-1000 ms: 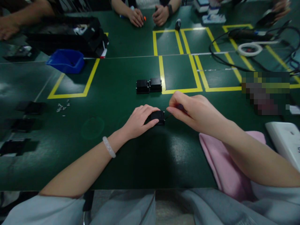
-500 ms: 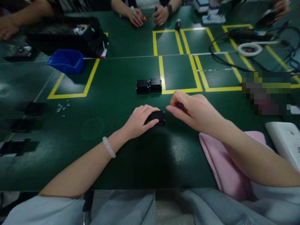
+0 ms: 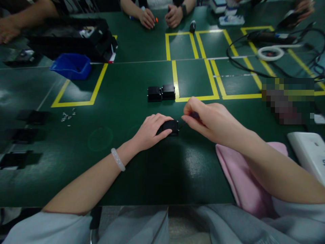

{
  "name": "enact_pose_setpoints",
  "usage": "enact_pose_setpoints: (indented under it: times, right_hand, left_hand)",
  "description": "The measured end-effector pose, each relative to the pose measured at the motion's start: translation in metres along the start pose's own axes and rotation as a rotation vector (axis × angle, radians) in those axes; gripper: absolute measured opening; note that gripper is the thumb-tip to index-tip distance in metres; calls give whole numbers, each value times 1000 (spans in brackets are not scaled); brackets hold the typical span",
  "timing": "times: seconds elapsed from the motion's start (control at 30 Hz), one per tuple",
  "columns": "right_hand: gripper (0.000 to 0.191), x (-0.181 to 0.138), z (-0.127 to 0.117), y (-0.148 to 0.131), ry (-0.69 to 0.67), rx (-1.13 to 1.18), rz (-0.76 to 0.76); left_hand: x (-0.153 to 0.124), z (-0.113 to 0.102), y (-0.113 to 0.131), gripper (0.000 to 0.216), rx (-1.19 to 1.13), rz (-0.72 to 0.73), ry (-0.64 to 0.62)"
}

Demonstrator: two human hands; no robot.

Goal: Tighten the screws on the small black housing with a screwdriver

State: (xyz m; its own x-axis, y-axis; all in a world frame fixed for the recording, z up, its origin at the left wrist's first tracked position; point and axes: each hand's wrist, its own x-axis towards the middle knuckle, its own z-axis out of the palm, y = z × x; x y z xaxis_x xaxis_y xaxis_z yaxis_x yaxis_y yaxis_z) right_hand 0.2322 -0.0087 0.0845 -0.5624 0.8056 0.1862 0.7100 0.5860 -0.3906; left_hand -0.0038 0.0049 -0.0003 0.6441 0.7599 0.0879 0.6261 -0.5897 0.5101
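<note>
On the green table, my left hand [image 3: 154,131] grips a small black box-shaped part [image 3: 171,127] between thumb and fingers, pressing it to the surface. My right hand [image 3: 203,115] is closed round the dark handle of a screwdriver [image 3: 195,115], mostly hidden by the fingers. Its thin shaft slants down to the right side of the part, near a small screw at the corner. Just beyond, two similar black parts [image 3: 161,93] sit side by side. Small silver screws [image 3: 66,116] lie scattered to the left.
A blue bin [image 3: 71,66] stands before a large black case [image 3: 68,37]. More black parts [image 3: 24,136] lie at the left. A pink cloth [image 3: 246,173] and a white device [image 3: 308,152] are at the right, cables [image 3: 236,59] behind. Another person's hands [image 3: 174,17] rest across the table.
My right hand has shifted very slightly, its fingers turning a little around the screwdriver. My left hand and the black part stay in place.
</note>
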Motion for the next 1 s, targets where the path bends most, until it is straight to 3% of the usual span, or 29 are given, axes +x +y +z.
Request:
enact_pose_setpoints:
  times: [0.27, 0.43, 0.57, 0.7, 1.0]
  right_hand:
    - [8, 0, -2, -5, -28, 21, -6]
    - [21, 2, 0, -4, -31, 15, 3]
    - [10, 1, 0, -2, -12, 21, 11]
    - [17, -1, -4, -1, -30, 38, 9]
    - [8, -1, -6, -3, -51, 2, -25]
  left_hand:
    - [1, 0, 1, 42, -1, -8, -8]
    - [1, 0, 1, 42, -8, -16, -9]
    - [1, -1, 2, 42, -3, -2, -2]
    - [0, -1, 2, 43, 7, -11, -15]
    - [1, 0, 1, 42, -6, -12, -11]
